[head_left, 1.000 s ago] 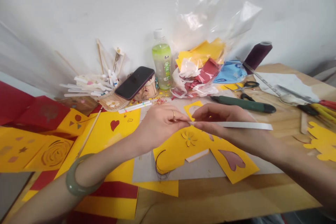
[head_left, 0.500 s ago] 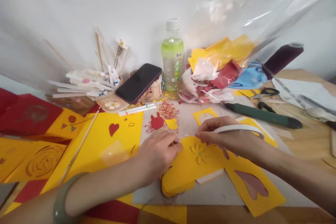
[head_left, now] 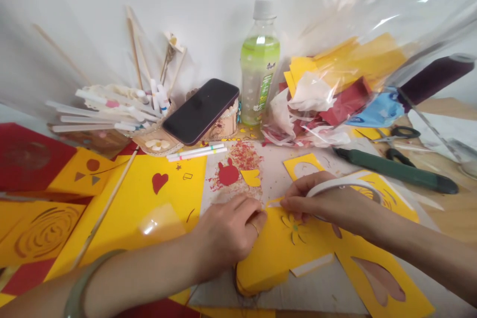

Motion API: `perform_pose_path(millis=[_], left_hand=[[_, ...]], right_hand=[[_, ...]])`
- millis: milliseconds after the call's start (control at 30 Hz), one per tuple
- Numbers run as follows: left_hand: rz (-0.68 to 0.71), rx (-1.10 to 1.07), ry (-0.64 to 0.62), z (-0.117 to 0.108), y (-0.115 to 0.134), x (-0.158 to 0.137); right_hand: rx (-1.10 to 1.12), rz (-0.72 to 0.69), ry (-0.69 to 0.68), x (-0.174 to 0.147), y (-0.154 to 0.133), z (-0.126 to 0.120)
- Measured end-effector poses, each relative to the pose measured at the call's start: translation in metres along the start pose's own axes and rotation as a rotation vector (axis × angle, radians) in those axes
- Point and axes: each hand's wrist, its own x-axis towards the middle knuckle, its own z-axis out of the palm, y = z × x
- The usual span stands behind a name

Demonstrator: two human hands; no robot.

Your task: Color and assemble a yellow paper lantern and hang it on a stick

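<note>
My right hand (head_left: 331, 203) pinches a white strip (head_left: 335, 183), I can't tell if my left hand (head_left: 231, 226) grips anything, and the far bottle (head_left: 261, 87) holds drink (head_left: 255, 52), the right bag (head_left: 387, 20) paper (head_left: 376, 59).

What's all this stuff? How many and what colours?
Bottle: one, green with white cap, back middle
Phone: one, black, left of bottle
Bag: one, clear, right of bottle
Packet: one, blue, beside bag
Scissors: one pair, black-handled, right
Long tool: one, dark green, below scissors
Roll: one, dark purple, far right
Sticks: many, white, back left
Rabbit shape: one, red, middle
Paper: many pieces, yellow and red, everywhere
Hoop: one, white, over yellow paper
Bangle: one, green, left wrist
Left hand: one, bare, on yellow paper
Right hand: one, bare, holding hoop
</note>
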Motion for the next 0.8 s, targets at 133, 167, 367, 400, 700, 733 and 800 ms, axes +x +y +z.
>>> perform_pose_path(millis=[133,167,367,400,700,733,800], left_hand=[[0.027,0.015,0.02,0.0009,-0.0007,-0.0012],[0.036,0.023,0.018,0.0011,-0.0008,-0.0015],[0.08,0.087,0.03,0.0012,-0.0037,-0.0046],[0.095,0.098,0.033,0.0008,-0.0047,-0.0052],[0.097,0.163,-0.002,0.002,-0.007,-0.0051],[0.077,0.156,-0.014,0.0023,-0.0065,-0.0048],[0.057,0.144,-0.032,0.0021,-0.0054,-0.004]], right_hand=[[0.03,-0.018,-0.017,-0.0008,-0.0027,-0.0013],[0.024,-0.015,-0.018,-0.0004,-0.0024,-0.0013],[-0.013,-0.012,-0.021,0.0031,-0.001,-0.0001],[-0.023,-0.01,-0.016,0.0028,-0.002,-0.0001],[-0.057,-0.026,0.012,0.0029,-0.0009,0.0019],[-0.064,-0.03,0.017,0.0035,0.0,0.0025],[-0.076,-0.036,0.025,0.0043,0.001,0.0036]])
